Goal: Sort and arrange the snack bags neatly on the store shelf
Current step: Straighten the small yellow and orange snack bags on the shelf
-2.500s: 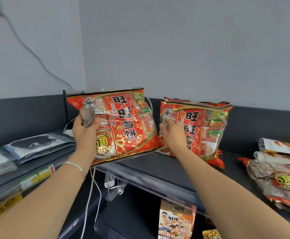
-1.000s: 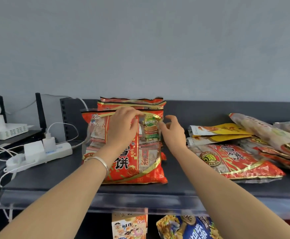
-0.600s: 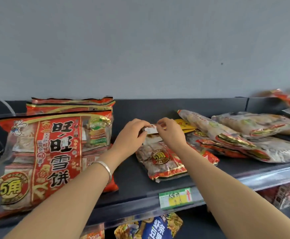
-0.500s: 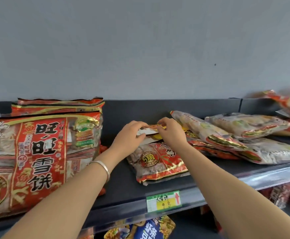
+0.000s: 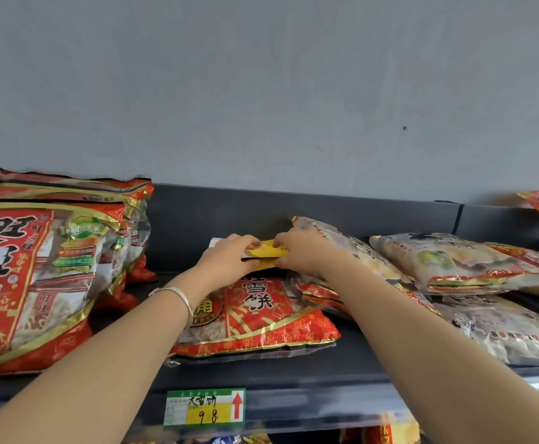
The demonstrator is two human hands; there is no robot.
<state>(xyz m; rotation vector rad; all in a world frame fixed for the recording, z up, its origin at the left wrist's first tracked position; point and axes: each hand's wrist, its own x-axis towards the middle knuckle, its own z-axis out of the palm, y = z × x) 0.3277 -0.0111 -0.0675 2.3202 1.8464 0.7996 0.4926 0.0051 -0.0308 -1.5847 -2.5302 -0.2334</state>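
Note:
Both my hands reach to the back of the dark shelf (image 5: 294, 376). My left hand (image 5: 226, 261) and my right hand (image 5: 303, 254) each pinch an end of a yellow snack bag (image 5: 266, 254) that lies on a flat red rice-cracker bag (image 5: 255, 312). Two upright red rice-cracker bags (image 5: 37, 277) stand at the left, one behind the other. Several more bags (image 5: 454, 267) lie piled flat at the right.
A green and yellow price label (image 5: 204, 410) sits on the shelf's front rail. The grey wall (image 5: 261, 91) rises behind the shelf's dark back panel. Tops of other snack packs (image 5: 386, 432) show on the lower shelf.
My view swung right from the standing red bags. Both hands left them, moved to the flat pile and took hold of the yellow bag.

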